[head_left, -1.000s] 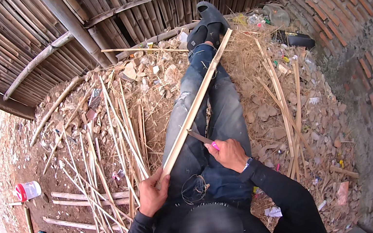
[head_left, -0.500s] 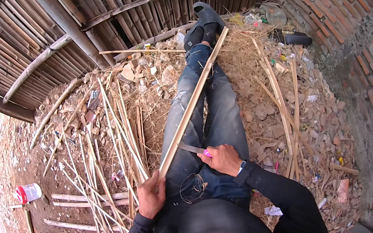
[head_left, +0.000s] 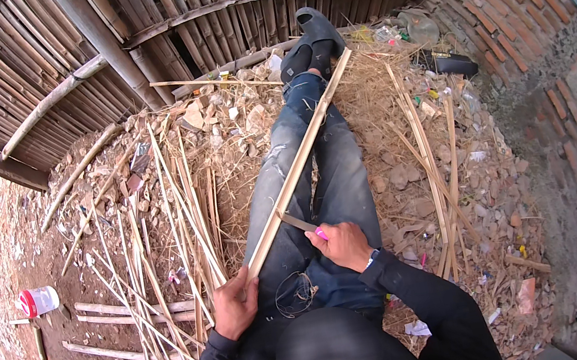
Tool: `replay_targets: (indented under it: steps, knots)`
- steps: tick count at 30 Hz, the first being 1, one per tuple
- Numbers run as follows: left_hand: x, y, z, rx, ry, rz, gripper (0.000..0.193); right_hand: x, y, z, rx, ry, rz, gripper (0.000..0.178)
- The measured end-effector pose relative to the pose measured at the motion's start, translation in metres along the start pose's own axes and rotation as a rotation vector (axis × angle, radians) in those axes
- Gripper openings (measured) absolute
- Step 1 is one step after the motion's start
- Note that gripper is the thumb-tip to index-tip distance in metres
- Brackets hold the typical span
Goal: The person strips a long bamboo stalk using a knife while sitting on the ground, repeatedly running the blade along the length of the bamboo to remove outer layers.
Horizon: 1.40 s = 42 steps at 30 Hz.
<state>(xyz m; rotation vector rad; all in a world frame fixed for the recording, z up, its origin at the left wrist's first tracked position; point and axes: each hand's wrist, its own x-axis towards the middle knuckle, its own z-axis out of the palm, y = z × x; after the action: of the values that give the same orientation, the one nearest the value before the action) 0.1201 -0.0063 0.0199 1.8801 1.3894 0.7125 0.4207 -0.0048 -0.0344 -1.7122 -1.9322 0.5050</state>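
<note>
A long split bamboo strip (head_left: 307, 152) lies slantwise along my outstretched legs, from my lap up toward my feet. Its near end is gripped by my left hand (head_left: 236, 305), fingers wrapped around it. My right hand (head_left: 345, 247) is closed on a knife (head_left: 301, 222) with a pink handle. The knife's blade tip touches the strip's right edge, a little up from the left hand. On my lap lies a loose coil of thin wire or string (head_left: 296, 293).
Thin bamboo strips (head_left: 183, 213) and thicker poles (head_left: 134, 309) lie on the left. More strips (head_left: 431, 164) lie right of my legs. A white bucket with red (head_left: 39, 301) stands far left. A bamboo wall (head_left: 233, 29) rises ahead, a brick wall (head_left: 557, 97) at right.
The knife blade has turned slightly, and its tip sits a little higher against the bamboo strip. Both hands keep their hold. The whole view has shifted slightly.
</note>
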Motion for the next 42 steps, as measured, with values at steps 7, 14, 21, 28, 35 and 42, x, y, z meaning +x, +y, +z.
replay_targets:
  steps: [7, 14, 21, 28, 35, 42]
  knots:
    - [-0.074, -0.032, -0.044, 0.033, -0.055, -0.192, 0.034, 0.014, 0.015, 0.000, 0.042, 0.149, 0.295, 0.052]
    - [-0.107, -0.046, -0.055, 0.067, -0.047, -0.201, 0.035, -0.005, 0.001, 0.007, 0.095, 0.102, 0.050, 0.048]
    - [-0.028, -0.010, -0.016, 0.030, -0.042, -0.136, 0.036, -0.012, -0.007, 0.003, -0.020, -0.031, -0.008, 0.050]
    - [-0.048, -0.030, -0.025, 0.028, 0.026, -0.035, 0.033, -0.005, -0.016, 0.005, -0.028, -0.069, 0.066, 0.054]
    - [-0.111, -0.056, -0.060, 0.086, 0.022, -0.093, 0.031, -0.002, 0.002, 0.000, -0.037, 0.049, 0.118, 0.052]
    - [-0.091, -0.047, -0.045, 0.112, 0.001, -0.075, 0.031, -0.012, -0.012, 0.005, 0.022, -0.083, -0.065, 0.051]
